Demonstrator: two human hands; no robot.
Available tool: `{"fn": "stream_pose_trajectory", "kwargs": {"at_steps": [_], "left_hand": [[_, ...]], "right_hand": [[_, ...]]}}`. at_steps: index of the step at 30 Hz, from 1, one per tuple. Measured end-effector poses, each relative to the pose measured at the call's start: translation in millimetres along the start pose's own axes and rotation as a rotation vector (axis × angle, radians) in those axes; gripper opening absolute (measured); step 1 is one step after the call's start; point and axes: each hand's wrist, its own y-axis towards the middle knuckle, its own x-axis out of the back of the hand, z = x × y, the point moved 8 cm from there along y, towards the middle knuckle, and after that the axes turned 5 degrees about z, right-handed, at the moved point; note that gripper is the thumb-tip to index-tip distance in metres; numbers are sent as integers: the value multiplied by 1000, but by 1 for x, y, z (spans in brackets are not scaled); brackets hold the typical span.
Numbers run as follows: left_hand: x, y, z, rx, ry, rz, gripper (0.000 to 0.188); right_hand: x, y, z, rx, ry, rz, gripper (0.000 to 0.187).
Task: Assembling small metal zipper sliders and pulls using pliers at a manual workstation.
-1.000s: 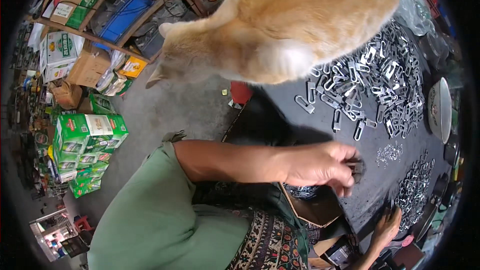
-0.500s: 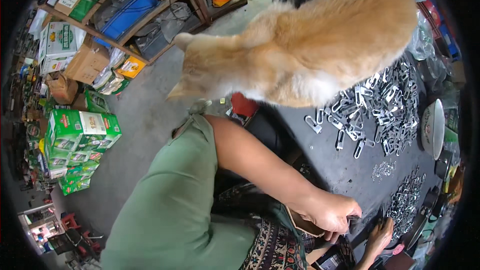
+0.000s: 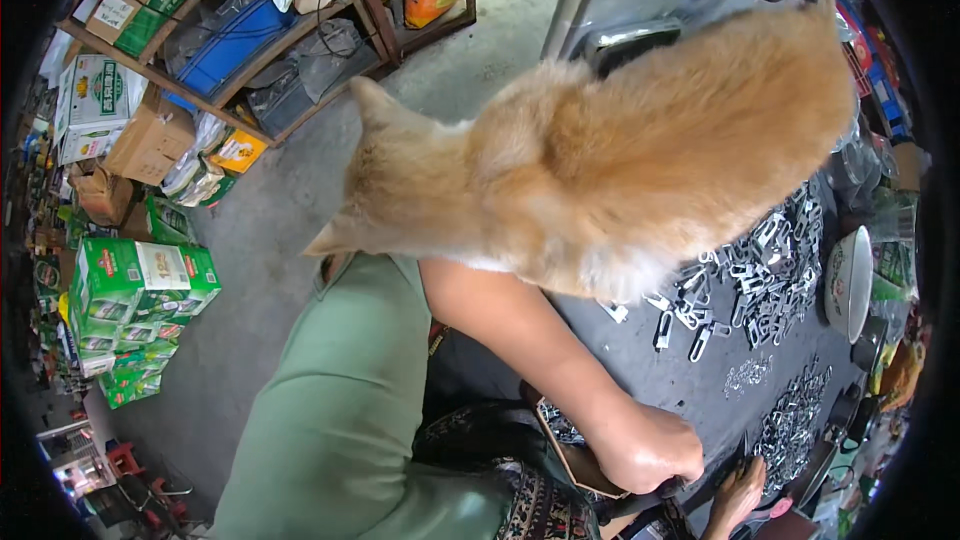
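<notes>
My left hand point(image 3: 650, 450) is closed in a fist near the worktop's front edge. Something dark shows at its fingers, too hidden to name. To its right, my right hand point(image 3: 740, 495) is curled with its fingers together beside a heap of small metal parts point(image 3: 795, 425). A thin dark pointed piece shows at its fingertips; its kind is unclear. Under my left wrist is an open box point(image 3: 585, 470) with small metal pieces inside. An orange-and-white cat point(image 3: 620, 150) stands across the worktop, its head above my bent left elbow, partly covering a larger pile of metal clip-like pieces point(image 3: 770, 275).
A white enamel bowl point(image 3: 848, 285) stands at the worktop's right side. A small cluster of tiny metal bits point(image 3: 748, 376) lies between the piles. Green cartons point(image 3: 140, 290) are stacked on the floor at left, below a wooden shelf point(image 3: 270, 80) with a blue bin point(image 3: 235, 45).
The cat appears lower and further left, its head now over my elbow. My left hand has turned from reaching fingers into a fist. My right hand stays beside the small-parts heap.
</notes>
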Motion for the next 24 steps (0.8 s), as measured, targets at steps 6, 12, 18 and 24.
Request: {"fn": "stream_pose_trajectory", "kwargs": {"at_steps": [6, 12, 18, 24], "left_hand": [[-9, -2, -13, 145, -80, 156, 13], [-20, 2, -18, 270, 95, 396, 20], [-27, 17, -25, 205, 296, 500, 9], [-25, 36, -38, 156, 230, 404, 21]], "right_hand": [[-1, 5, 0, -49, 1, 117, 35], [0, 4, 1, -18, -6, 47, 38], [-2, 0, -6, -42, -25, 29, 38], [24, 7, 27, 55, -89, -32, 21]]}}
